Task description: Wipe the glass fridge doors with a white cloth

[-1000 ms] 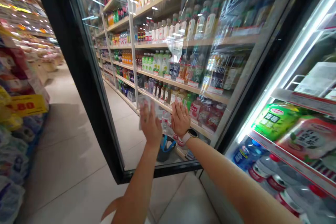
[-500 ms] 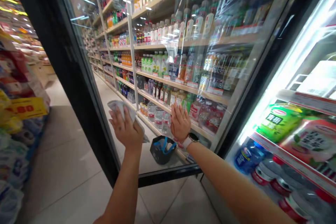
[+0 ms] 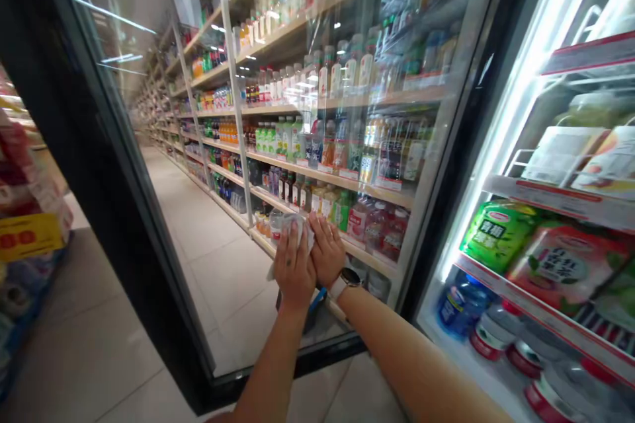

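Note:
My left hand (image 3: 296, 271) lies flat over a crumpled pale grey cloth (image 3: 298, 219) and holds it against the glass door (image 3: 218, 291). Beside it, nearly touching, my right hand (image 3: 329, 252) rests with extended fingers on the same pane. A watch (image 3: 350, 277) is on the right wrist. Through the glass, a dark container with a blue strip (image 3: 318, 299) shows partly behind the left hand and wrist.
The door's black frame (image 3: 124, 172) slants along the left and bottom. Lit cooler shelves (image 3: 570, 195) with green and red drink packs stand close on the right. Bottle-filled shelves (image 3: 327, 172) appear in the glass. A yellow price sign (image 3: 30, 238) hangs at left.
My left hand has slid right across the glass with the cloth, up to my right hand. The view has shifted, and the dark container is now mostly covered.

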The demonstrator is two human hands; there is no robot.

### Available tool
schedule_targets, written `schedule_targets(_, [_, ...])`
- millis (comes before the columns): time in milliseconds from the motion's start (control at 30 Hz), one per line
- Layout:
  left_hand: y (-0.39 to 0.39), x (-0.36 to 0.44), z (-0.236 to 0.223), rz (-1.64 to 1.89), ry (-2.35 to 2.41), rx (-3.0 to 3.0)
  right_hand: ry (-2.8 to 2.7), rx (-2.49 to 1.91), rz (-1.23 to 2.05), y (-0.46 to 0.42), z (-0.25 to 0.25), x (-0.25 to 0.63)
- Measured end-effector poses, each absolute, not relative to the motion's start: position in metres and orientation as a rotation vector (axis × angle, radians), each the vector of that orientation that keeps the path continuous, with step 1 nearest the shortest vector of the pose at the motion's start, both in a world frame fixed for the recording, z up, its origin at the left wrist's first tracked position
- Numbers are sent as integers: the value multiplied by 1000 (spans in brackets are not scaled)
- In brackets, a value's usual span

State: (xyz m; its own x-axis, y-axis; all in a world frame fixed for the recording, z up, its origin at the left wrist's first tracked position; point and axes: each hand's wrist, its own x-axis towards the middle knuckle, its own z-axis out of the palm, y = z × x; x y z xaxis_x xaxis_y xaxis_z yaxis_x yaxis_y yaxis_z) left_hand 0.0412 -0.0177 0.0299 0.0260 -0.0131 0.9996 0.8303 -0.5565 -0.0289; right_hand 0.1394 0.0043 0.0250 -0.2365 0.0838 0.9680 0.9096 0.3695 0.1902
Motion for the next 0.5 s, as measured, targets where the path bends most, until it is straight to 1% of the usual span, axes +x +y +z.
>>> schedule_targets(133, [-11,30,30,-1522,-807,-1648,-1589,-875,-1045,7,26,138])
schedule_targets(267, [-8,-17,33,-1467,-878,-1549,-1594,-939,-1064,4,29,135])
schedule_targets(400, [-13,-80,35,-1540,-1094,-1363,-1611,-949,-1049,3,30,134])
schedule_targets(500, [-20,-104,35,-1630,-1229,-1327,-1611,-946,-1010,3,29,133])
